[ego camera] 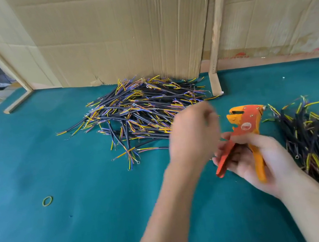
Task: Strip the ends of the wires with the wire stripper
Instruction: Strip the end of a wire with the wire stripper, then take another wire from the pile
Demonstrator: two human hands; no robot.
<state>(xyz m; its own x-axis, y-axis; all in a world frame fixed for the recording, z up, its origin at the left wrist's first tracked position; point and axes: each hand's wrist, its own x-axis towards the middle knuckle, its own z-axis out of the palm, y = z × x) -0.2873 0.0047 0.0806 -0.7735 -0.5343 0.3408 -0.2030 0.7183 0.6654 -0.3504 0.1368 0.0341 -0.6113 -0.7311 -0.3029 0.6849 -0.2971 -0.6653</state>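
Two hands meet over the green table (67,228): the right hand (259,159) grips the stripper (242,129), head up, while the left hand (194,136), blurred, grip unclear, sits at its 9 o'clock. Wire piles lie at 11 o'clock (138,111) and 3 o'clock (318,138).

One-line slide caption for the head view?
Right hand grips orange wire stripper; blurred left hand hovers near wire pile.

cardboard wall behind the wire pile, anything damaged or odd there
Yes. The cardboard wall is torn and ragged along its bottom edge just left of the center wire pile, and the sheet is creased. Elsewhere, a lone rubber band lies apart on the green mat, well left of the work.
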